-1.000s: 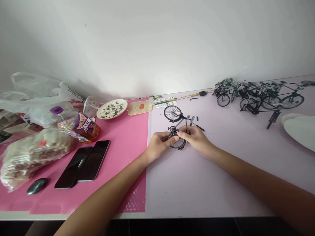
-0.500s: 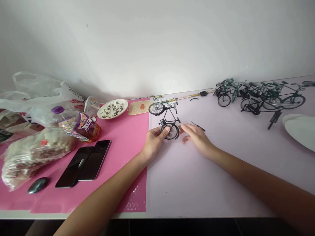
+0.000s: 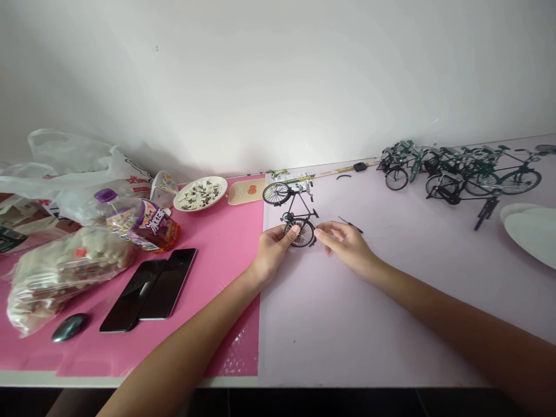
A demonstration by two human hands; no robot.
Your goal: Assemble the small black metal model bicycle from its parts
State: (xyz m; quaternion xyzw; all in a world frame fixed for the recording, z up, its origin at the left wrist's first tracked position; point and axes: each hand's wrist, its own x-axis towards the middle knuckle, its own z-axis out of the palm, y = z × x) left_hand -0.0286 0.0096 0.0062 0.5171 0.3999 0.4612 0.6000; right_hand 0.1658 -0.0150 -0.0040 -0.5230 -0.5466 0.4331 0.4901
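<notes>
A small black model bicycle (image 3: pixel 299 204) is held tilted up, one wheel toward the wall and the other near me. My left hand (image 3: pixel 274 250) grips the near wheel, thumb lying over its spokes. My right hand (image 3: pixel 345 246) is at the right side of that wheel, its fingers bent and the thumb and index tips at the rim or fender; whether they pinch a part is too small to tell. Just beyond the right hand lies a thin dark screwdriver (image 3: pixel 351 225) on the pale table covering (image 3: pixel 347 324).
More model bicycles (image 3: pixel 447 174) stand at the back right, near white plates (image 3: pixel 532 231). Along the wall are a tape measure (image 3: pixel 359 167), a beige tray (image 3: pixel 247 191) and a plate of small parts (image 3: pixel 223 194). Leftward lie two phones (image 3: pixel 167 284), a bottle (image 3: pixel 143 223) and bags (image 3: pixel 69 266).
My right hand's fingers have moved slightly left and closed in on the near wheel's edge. My left hand still holds the wheel, and the bicycle has barely moved.
</notes>
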